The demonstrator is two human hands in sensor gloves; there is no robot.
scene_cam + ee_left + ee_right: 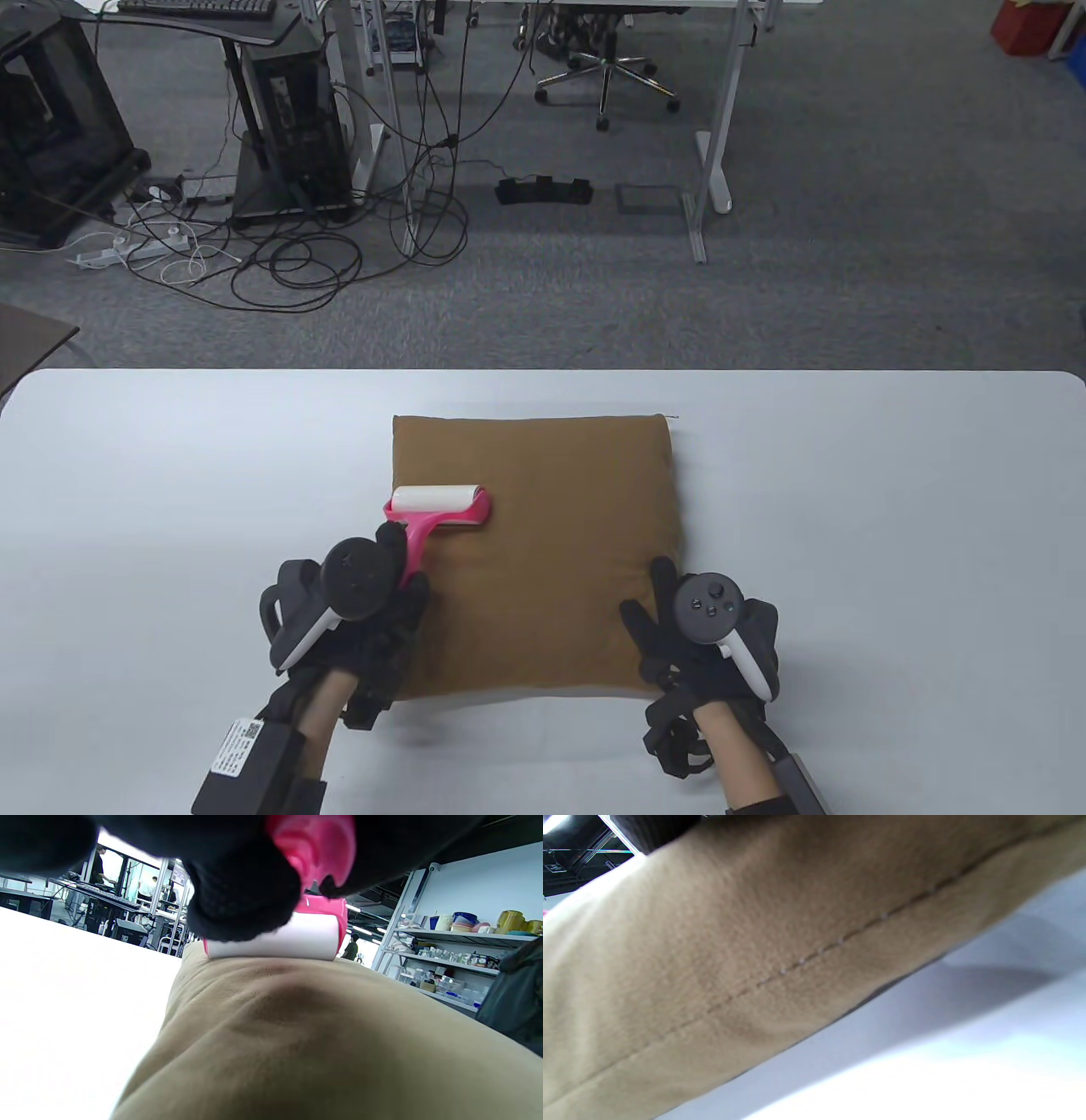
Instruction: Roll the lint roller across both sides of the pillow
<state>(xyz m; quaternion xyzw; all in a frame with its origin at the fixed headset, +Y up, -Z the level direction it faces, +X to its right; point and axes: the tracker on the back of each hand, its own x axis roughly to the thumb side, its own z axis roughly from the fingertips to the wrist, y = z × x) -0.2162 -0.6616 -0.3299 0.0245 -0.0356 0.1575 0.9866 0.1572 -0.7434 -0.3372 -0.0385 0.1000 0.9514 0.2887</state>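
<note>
**Lint roller meets brown pillow on white table**

A square brown pillow (534, 552), soft and matte with a fine napped weave, lies flat at the middle of a smooth white table (891, 509) with rounded corners. The left hand (356, 611), in a black knit sensor glove, grips the curved pink plastic handle of a lint roller (439, 508), fingers wrapped around the stem. The roller's white cylindrical drum rests on the pillow's left half, near the left edge, its axis running across the table. In the left wrist view the drum (275, 940) presses a shallow dip into the plush fabric (322, 1043), which puckers in soft folds, while the pink handle shows between dark gloved fingers (242, 899).

The right hand (704, 637) rests on the pillow's near right corner, its fingers laid out flat over the fabric edge, holding nothing. The right wrist view shows the pillow's side seam (814, 952), a straight stitched line across the tan cloth, just above the glossy tabletop (967, 1052).

Beyond the table lie gray carpet, a tangle of black and white cables (288, 246), 1 office chair base (607, 81) and metal desk legs. Shelves of jars and bowls (462, 955) stand in the left wrist view.
</note>
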